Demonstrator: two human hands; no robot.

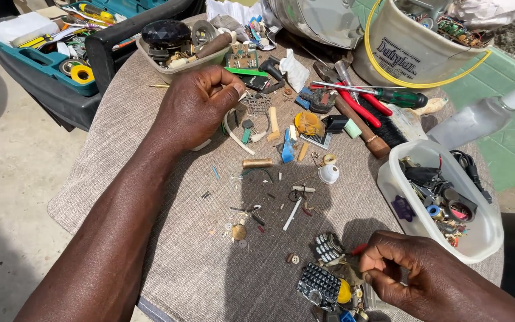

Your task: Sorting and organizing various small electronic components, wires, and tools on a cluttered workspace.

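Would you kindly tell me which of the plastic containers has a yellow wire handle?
The round cream bucket at the top right; the two shallow tubs have none.

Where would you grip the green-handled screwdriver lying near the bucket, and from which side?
Grip the green handle of the screwdriver, coming from above. It is the thickest part and lies exposed on top of the red pliers, while its thin metal shaft offers little to hold.

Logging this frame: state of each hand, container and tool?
left hand: closed fist, resting on cloth
right hand: fingers pinched, by phone keypad
clear tub: open, parts inside
white bucket: open, filled with parts
toolbox: open
red-handled pliers: lying flat
squeeze bottle: capped, on its side
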